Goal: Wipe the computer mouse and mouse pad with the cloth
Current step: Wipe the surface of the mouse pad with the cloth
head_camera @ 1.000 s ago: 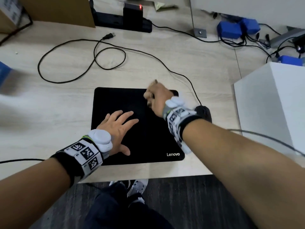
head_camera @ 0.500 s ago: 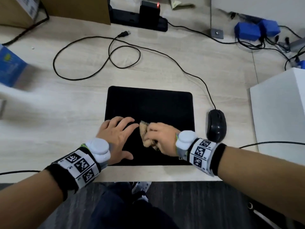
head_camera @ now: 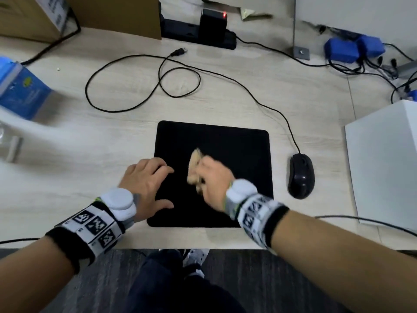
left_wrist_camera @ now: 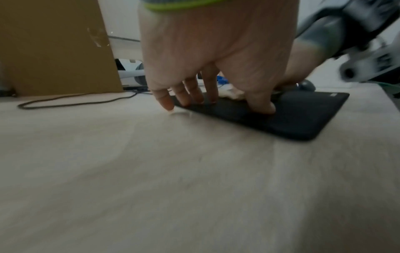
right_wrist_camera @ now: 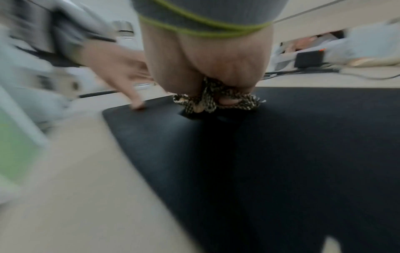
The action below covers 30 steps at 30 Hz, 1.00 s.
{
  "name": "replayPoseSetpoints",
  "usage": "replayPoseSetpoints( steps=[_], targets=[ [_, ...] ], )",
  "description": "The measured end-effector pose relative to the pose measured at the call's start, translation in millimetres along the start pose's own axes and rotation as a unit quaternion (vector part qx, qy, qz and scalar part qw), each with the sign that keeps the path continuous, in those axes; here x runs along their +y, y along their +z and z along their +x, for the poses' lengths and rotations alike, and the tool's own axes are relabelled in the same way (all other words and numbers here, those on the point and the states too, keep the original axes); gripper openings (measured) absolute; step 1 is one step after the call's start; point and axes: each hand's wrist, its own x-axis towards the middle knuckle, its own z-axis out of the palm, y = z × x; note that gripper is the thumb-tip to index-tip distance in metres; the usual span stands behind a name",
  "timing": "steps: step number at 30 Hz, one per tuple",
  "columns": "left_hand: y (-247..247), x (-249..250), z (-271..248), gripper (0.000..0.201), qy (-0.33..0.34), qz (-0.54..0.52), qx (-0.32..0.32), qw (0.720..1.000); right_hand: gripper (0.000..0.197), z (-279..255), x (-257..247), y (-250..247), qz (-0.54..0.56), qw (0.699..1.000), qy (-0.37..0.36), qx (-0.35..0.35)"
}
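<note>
A black mouse pad (head_camera: 237, 150) (left_wrist_camera: 303, 118) (right_wrist_camera: 281, 154) lies near the desk's front edge. My right hand (head_camera: 212, 177) (right_wrist_camera: 207, 68) grips a bunched tan checked cloth (head_camera: 194, 163) (right_wrist_camera: 216, 101) and presses it on the pad's middle. My left hand (head_camera: 146, 184) (left_wrist_camera: 216, 59) lies spread on the pad's left edge, its fingertips (left_wrist_camera: 186, 101) pressing it down. The black wired mouse (head_camera: 301, 175) sits on the desk just right of the pad, apart from both hands.
The mouse cable (head_camera: 180, 71) loops across the desk behind the pad. A blue box (head_camera: 22, 91) stands at far left, a white box (head_camera: 383, 166) at right, a cardboard box (head_camera: 90, 14) and a black power strip (head_camera: 203, 35) at the back.
My right hand swept the cloth from the pad's far right corner down to its near middle, then slightly back up. The left hand stayed on the pad's left edge.
</note>
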Motion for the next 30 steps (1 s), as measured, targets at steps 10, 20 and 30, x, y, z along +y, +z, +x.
replayPoseSetpoints(
  steps=[10,20,30],
  targets=[
    [29,-19,-17,0.071,0.053,0.004,0.047,0.997,0.037,12,3,-5,-0.013,0.978,-0.129,-0.165],
    [24,-57,-27,0.084,0.008,0.063,-0.010,0.998,0.022,84,-4,2,-0.044,0.995,0.088,0.031],
    [41,-56,-31,0.077,0.010,0.088,0.031,0.996,0.028,24,-33,19,-0.041,0.970,-0.150,-0.188]
  ],
)
